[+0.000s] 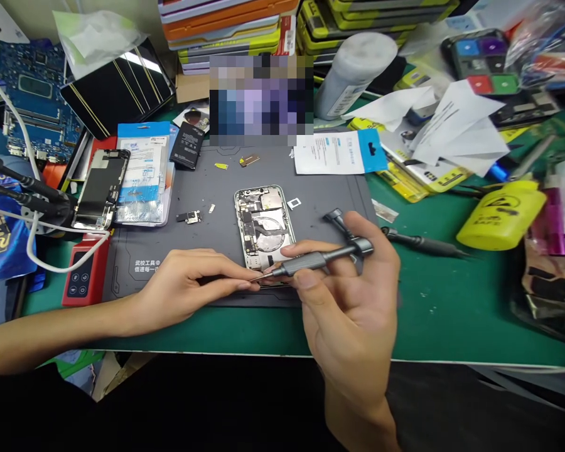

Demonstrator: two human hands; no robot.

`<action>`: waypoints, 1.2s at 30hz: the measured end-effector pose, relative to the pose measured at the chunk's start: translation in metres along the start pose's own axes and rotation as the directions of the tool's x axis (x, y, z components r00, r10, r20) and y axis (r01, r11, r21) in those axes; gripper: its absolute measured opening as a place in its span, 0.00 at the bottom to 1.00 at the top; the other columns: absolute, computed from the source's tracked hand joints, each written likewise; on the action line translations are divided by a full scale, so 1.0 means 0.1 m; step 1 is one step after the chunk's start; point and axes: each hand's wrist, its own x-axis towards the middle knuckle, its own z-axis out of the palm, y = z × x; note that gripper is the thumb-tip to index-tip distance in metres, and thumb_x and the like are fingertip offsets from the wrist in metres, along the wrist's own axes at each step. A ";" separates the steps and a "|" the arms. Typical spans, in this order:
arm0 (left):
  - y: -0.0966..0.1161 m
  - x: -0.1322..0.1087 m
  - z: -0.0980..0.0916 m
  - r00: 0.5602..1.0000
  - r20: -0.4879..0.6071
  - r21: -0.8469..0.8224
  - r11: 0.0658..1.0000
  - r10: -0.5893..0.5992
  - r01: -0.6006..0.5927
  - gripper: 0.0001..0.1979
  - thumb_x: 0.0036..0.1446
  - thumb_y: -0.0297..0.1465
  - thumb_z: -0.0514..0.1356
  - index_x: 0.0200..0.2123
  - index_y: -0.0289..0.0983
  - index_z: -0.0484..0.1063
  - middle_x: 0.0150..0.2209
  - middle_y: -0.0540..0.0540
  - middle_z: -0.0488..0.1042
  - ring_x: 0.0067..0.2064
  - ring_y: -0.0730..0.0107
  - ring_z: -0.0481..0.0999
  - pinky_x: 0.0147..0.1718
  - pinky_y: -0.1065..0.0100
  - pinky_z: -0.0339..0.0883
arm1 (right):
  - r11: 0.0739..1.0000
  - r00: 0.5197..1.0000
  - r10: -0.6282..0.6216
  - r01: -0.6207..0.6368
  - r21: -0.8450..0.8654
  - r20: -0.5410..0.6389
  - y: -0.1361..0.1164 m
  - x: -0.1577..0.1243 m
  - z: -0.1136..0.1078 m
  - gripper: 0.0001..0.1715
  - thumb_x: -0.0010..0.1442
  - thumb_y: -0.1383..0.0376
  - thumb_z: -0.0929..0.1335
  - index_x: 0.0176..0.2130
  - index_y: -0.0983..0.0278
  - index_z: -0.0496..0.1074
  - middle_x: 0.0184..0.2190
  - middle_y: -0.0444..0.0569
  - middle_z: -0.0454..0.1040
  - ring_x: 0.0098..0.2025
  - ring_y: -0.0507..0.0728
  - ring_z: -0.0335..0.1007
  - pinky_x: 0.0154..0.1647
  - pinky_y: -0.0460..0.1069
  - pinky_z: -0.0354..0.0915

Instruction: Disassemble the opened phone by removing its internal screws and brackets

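An opened phone body (pixel 263 220) lies on the dark grey mat (pixel 207 220), its inner parts showing. My right hand (pixel 353 295) is closed around a grey screwdriver (pixel 306 263) that points left, held nearly level over the phone's lower end. My left hand (pixel 188 282) has thumb and forefinger pinched at the screwdriver's tip, beside the phone's bottom left corner. Whatever lies between those fingertips is too small to make out. Left of the phone sits a small circuit part (pixel 189 217), and a white card tray (pixel 294 203) lies just right of it.
A black battery (pixel 187 145) and a phone screen (pixel 102 188) lie at the left. Near the left forearm stands a red device (pixel 85 270). Another screwdriver (pixel 424 243) and a yellow bottle (pixel 501 215) are on the right. Packets and stacked boxes (pixel 230 25) line the back.
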 end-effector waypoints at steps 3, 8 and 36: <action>-0.01 -0.01 0.00 1.000 0.000 -0.005 1.000 0.017 -0.017 0.08 0.72 0.29 0.66 0.49 0.41 0.86 0.44 0.48 0.88 0.45 0.68 0.87 0.48 0.71 0.78 | 1.000 1.000 0.016 -0.016 0.021 -0.002 0.00 0.00 0.00 0.34 0.68 0.65 0.74 0.67 0.51 0.63 0.45 0.47 0.81 0.50 0.58 0.81 0.45 0.53 0.82; -0.01 0.00 0.01 1.000 -0.004 -0.017 1.000 0.021 -0.022 0.09 0.71 0.28 0.66 0.50 0.41 0.86 0.43 0.48 0.88 0.45 0.68 0.87 0.48 0.71 0.78 | 0.999 1.000 0.014 -0.014 0.037 -0.011 -0.01 -0.01 0.00 0.33 0.67 0.67 0.75 0.66 0.49 0.65 0.44 0.45 0.80 0.50 0.56 0.81 0.47 0.51 0.82; -0.01 0.01 0.01 0.996 0.008 -0.026 0.996 0.084 -0.084 0.11 0.68 0.23 0.68 0.50 0.39 0.85 0.45 0.49 0.88 0.45 0.73 0.87 0.47 0.74 0.79 | 0.998 0.998 -0.049 0.047 0.046 0.042 0.07 0.02 -0.03 0.34 0.68 0.68 0.74 0.68 0.50 0.67 0.42 0.44 0.82 0.42 0.52 0.81 0.43 0.47 0.81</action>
